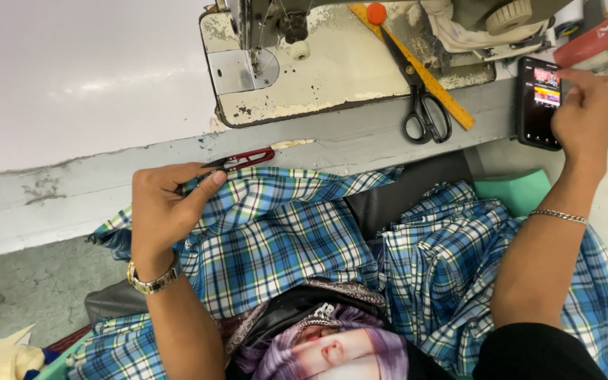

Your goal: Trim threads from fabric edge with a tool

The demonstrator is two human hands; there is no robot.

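My left hand (167, 207) pinches the edge of a blue, green and white plaid cloth (283, 239) that lies across my lap. A red thread snipper (244, 160) lies just past its fingertips on the table edge; whether the fingers touch it I cannot tell. My right hand (589, 112) reaches up to a black phone (537, 102) lying on the table, with a finger on its lit screen. A silver bracelet circles that wrist, a gold watch the left one.
A worn sewing machine (304, 63) stands on the grey table (360, 137). Black scissors (423, 105) and a yellow ruler (416, 67) lie on its bed. A red tube (592, 42) rests at top right. A teal box (511, 190) sits under the table edge.
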